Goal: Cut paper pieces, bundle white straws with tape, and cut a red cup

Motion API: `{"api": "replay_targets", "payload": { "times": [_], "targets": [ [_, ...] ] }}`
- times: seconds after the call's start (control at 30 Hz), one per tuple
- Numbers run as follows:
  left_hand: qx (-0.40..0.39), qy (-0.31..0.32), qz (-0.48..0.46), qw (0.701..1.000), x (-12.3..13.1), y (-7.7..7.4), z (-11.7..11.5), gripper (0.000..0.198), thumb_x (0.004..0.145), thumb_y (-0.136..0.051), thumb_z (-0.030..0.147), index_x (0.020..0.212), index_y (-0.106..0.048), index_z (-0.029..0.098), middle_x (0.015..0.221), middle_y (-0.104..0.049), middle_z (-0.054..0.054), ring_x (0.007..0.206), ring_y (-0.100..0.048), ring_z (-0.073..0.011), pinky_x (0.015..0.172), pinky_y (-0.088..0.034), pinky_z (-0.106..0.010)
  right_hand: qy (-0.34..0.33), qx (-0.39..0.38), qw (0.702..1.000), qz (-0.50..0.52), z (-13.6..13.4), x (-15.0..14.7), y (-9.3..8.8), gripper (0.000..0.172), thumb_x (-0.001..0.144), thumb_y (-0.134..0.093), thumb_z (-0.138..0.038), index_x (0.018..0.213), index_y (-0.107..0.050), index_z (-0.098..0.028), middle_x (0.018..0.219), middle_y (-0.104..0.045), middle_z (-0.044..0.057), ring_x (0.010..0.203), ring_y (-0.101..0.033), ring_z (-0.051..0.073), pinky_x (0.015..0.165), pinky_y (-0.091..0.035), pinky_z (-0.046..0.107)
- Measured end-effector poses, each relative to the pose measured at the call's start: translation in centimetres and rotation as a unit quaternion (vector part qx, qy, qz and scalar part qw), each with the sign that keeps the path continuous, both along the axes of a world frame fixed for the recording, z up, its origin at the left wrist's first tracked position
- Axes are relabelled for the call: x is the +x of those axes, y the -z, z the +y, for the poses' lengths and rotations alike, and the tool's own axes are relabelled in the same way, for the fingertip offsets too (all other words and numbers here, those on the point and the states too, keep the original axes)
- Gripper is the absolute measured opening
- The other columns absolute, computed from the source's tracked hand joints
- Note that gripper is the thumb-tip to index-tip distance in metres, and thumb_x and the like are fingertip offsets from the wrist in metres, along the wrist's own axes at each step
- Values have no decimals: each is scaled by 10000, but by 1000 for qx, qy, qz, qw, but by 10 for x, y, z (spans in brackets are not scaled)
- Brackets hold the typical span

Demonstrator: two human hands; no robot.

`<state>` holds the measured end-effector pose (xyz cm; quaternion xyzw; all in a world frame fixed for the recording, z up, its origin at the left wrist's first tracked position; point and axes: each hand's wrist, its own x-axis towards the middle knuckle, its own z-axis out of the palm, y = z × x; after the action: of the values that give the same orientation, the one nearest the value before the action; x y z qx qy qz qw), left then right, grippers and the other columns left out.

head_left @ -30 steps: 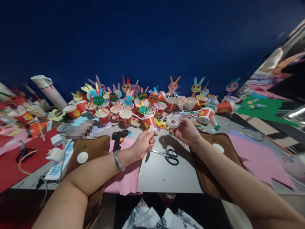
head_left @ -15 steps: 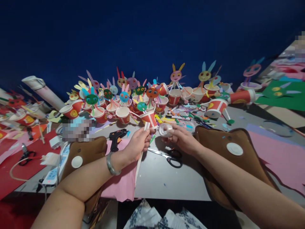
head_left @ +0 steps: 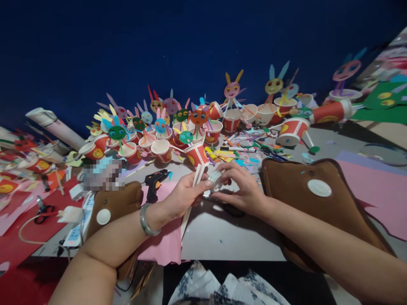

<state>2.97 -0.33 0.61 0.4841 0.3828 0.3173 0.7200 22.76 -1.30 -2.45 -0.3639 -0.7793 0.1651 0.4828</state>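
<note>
My left hand (head_left: 190, 190) is closed around narrow white paper strips (head_left: 187, 218), which run down toward the table's front edge. Its thumb meets a roll of clear tape (head_left: 215, 181) held upright between the two hands. Curved fingers of my right hand (head_left: 240, 188) grip the far side of that roll. Beneath this hand lie black-handled scissors (head_left: 233, 209), mostly hidden. Just beyond the hands, a red-and-white paper cup (head_left: 196, 153) leans with a green paper face (head_left: 186, 137) on it.
Many paper cups with rabbit-like faces crowd the back, before a dark blue wall (head_left: 190, 34). A black glue gun (head_left: 154, 183) rests on pink paper (head_left: 162, 245) at left. Brown cushion-like pads (head_left: 286, 199) flank the hands. A power strip (head_left: 74, 235) lies far left.
My right hand has brought the tape roll left against my left thumb, and its fingers have spread around the roll. The scissors are now largely covered. The view has shifted slightly.
</note>
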Motion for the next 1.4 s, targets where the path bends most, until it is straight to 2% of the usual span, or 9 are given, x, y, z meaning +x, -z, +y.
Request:
{"api": "replay_targets", "payload": {
  "times": [0.13,0.3,0.5,0.73,0.83,0.93,1.03,1.17,1.4],
  "targets": [
    [-33,8,-17,999,-3,-4,4,427,728,-776,488,852,-500,187,558,-365,101,414,-305,-23,396,-203,-159,-33,-109,985,132,-1,-1,-2,508,718,-826,-338,1124,-531,-263,1093,-611,75,829,-630,175,682,-560,306],
    [-56,22,-38,997,-6,-6,10,464,723,-762,524,783,-446,189,546,-319,112,401,-236,-9,385,-149,-141,-90,-241,947,193,-1,-3,-6,421,810,-741,-383,1176,-576,-255,1048,-663,69,817,-655,174,684,-574,303],
    [-18,14,-10,1000,-7,-12,8,425,723,-749,485,937,-542,182,502,-333,116,391,-280,-32,394,-171,-159,-15,-90,989,119,-1,0,-5,283,867,-655,-307,1147,-667,-275,1021,-684,70,847,-644,190,729,-556,331],
    [23,23,2,999,-7,-12,6,376,767,-732,456,950,-565,174,545,-352,100,412,-258,-26,404,-154,-189,-11,20,1000,21,-1,3,-14,415,864,-604,-183,1247,-660,-333,851,-606,34,779,-606,182,714,-539,351],
    [22,26,-2,999,-6,-12,6,391,761,-739,485,899,-559,167,555,-353,94,423,-266,-25,410,-161,-194,-10,29,999,33,-4,1,-13,496,851,-633,-173,1316,-604,-345,836,-601,20,739,-588,168,677,-528,328],
    [-4,22,-10,1000,-6,-14,5,424,730,-759,501,900,-537,182,548,-366,98,420,-285,-31,413,-170,-186,-9,-37,996,87,-7,-2,-7,576,826,-703,-251,1371,-528,-319,958,-653,46,778,-624,179,655,-544,315],
    [-18,33,-15,999,-6,-15,5,413,718,-763,473,905,-531,187,543,-371,102,411,-284,-31,412,-167,-183,-1,-85,988,126,-8,-2,-2,368,826,-717,-336,1173,-613,-276,936,-671,51,770,-652,182,652,-559,309],
    [-16,36,-5,999,-7,-14,4,364,733,-746,419,915,-541,180,549,-370,101,402,-270,-25,407,-141,-193,24,-20,996,84,-7,0,-3,137,855,-683,-292,984,-647,-263,809,-679,23,607,-600,139,583,-525,286],
    [16,53,6,998,-5,-12,0,353,748,-763,373,932,-569,143,570,-371,98,455,-273,-16,440,-179,-196,-16,101,995,-5,-10,0,-17,287,846,-658,-139,1118,-664,-230,884,-676,52,728,-626,144,599,-519,250]
  ]
}}
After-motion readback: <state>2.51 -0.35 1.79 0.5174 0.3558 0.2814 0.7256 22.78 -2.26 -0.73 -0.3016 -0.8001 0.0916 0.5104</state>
